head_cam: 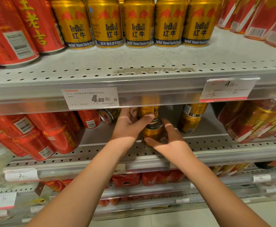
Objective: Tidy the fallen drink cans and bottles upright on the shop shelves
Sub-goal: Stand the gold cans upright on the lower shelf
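Observation:
On the middle shelf (pixel 216 145) two gold Red Bull cans are stacked. My left hand (pixel 129 125) grips the upper gold can (pixel 150 110), which stands upright on the lower gold can (pixel 152 133). My right hand (pixel 168 140) wraps around the lower can from the right. A further gold can (pixel 108 114) lies on its side just left of my left hand, its end facing out. To the right, another stack of two gold cans (pixel 190 120) stands upright.
Red herbal tea cans (pixel 52 135) lean in a pile at the left of the middle shelf. Wrapped red multipacks (pixel 255 122) sit at the right. The top shelf (pixel 150 63) holds a row of upright gold cans (pixel 138 23) and red cans. A price strip overhangs the middle shelf.

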